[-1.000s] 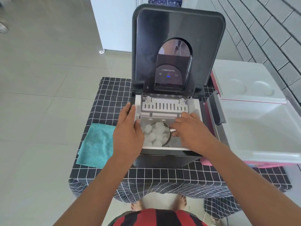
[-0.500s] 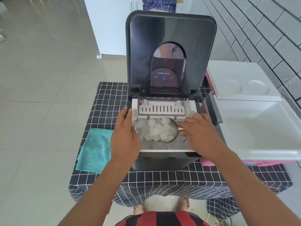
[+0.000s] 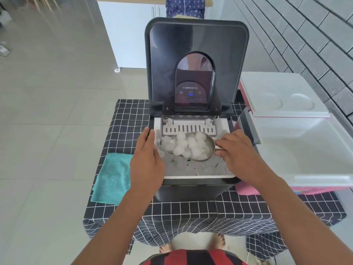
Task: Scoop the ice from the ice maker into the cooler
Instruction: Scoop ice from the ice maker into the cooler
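A black ice maker (image 3: pixel 191 190) stands on the checked table with its lid (image 3: pixel 196 44) raised upright. Its white basket (image 3: pixel 198 169) holds loose ice. My right hand (image 3: pixel 242 155) grips the handle of a metal scoop (image 3: pixel 210 148) heaped with round ice pieces (image 3: pixel 189 145), held just above the basket's ice. My left hand (image 3: pixel 147 159) rests flat against the ice maker's left edge, fingers together, holding nothing. The open white and pink cooler (image 3: pixel 298 150) sits directly to the right, its lid (image 3: pixel 280 94) tipped back.
A teal cloth (image 3: pixel 110 178) lies on the black checked tablecloth (image 3: pixel 126 119) left of the ice maker. A grey brick wall (image 3: pixel 315 35) runs behind the cooler. Tiled floor (image 3: pixel 47 131) spreads to the left; my bare feet (image 3: pixel 219 241) show below the table.
My right hand has lifted the filled scoop up out of the basket and drawn it slightly to the right. The left hand stays on the machine's left edge.
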